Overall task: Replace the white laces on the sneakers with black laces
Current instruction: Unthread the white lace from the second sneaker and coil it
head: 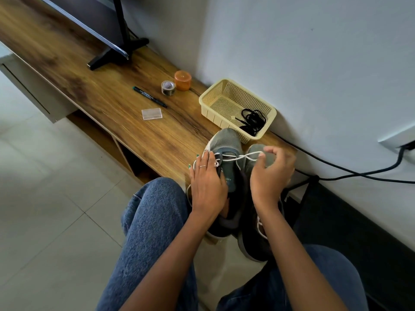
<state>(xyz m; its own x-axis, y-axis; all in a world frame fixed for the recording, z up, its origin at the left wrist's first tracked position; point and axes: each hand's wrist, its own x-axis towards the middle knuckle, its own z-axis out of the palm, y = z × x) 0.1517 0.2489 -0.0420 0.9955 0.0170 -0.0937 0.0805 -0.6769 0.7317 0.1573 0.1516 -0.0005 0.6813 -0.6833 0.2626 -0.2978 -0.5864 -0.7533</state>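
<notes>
Two grey sneakers point(226, 149) low centre on wooden shelf point(134, 113). Left hand point(207, 185) spread flat on left shoe; right hand point(270, 173) pinching white lace point(233, 157), drawn taut. Black laces point(252, 121) waiting in basket point(224, 93). Risk: lace snagging in eyelet, shoe sliding off edge.

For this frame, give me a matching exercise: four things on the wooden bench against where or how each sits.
Things:
1. black laces
2. white lace
3. marker pen
4. tape roll

Places:
A. beside the orange container
B. lying flat, left of the tape roll
C. pulled sideways from the sneaker by the right hand
D. inside the cream basket

Pairs: 1-D, 2-C, 3-B, 4-A
</notes>
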